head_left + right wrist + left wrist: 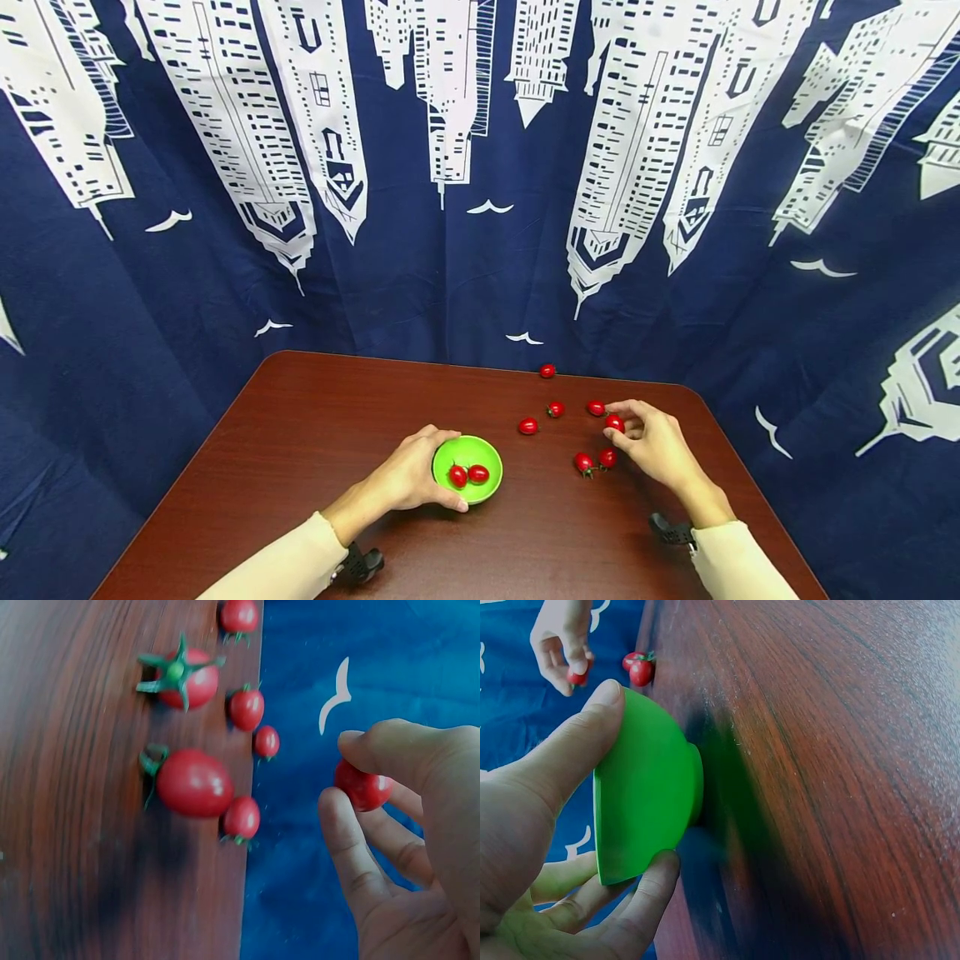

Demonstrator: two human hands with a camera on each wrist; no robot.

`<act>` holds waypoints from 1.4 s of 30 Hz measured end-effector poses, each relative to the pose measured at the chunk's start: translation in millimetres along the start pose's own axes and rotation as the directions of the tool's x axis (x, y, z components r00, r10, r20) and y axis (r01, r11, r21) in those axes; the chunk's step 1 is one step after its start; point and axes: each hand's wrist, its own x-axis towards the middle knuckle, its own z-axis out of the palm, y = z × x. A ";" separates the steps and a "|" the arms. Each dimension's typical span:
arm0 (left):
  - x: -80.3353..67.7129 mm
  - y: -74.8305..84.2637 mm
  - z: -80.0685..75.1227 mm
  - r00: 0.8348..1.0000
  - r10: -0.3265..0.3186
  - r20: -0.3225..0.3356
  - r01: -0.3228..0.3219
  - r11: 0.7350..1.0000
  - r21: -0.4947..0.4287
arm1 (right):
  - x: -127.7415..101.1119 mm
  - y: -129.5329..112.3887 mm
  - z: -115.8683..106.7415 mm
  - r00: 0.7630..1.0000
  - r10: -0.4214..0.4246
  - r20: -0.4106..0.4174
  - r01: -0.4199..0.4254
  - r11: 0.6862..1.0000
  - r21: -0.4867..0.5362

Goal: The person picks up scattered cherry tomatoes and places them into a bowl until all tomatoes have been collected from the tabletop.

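A small red cherry tomato (362,787), light and smooth-skinned (probably easy to bruise), sits pinched at its sides in the right hand (656,446) above the dark wooden table (300,433). The left hand (408,479) cups the green plastic bowl (468,454); other tomatoes lie loose nearby.

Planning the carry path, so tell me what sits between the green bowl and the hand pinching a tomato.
In the head view, bare table separates the green bowl from the right hand; two tomatoes lie beside that hand.

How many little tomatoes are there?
9: two in the green bowl at and, one pinched in the right hand, six loose on the table. None looks hidden.
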 end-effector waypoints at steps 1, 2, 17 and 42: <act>-0.3 0.3 -0.1 1.000 -0.002 0.000 0.002 1.000 0.001 | 0.3 -3.0 0.9 1.000 -0.004 0.005 0.004 1.000 0.008; -0.4 0.3 0.0 1.000 -0.002 -0.001 0.002 1.000 0.003 | 0.4 -5.5 2.0 1.000 -0.013 0.011 0.012 1.000 0.019; -2.0 -1.3 3.2 1.000 0.001 -0.007 -0.001 1.000 0.018 | 0.7 -39.3 16.2 0.993 -0.086 0.078 0.078 0.992 0.102; 0.3 1.8 1.6 0.999 0.025 -0.035 -0.024 0.999 0.031 | 12.4 -99.2 52.8 0.950 -0.287 0.126 0.263 0.948 0.178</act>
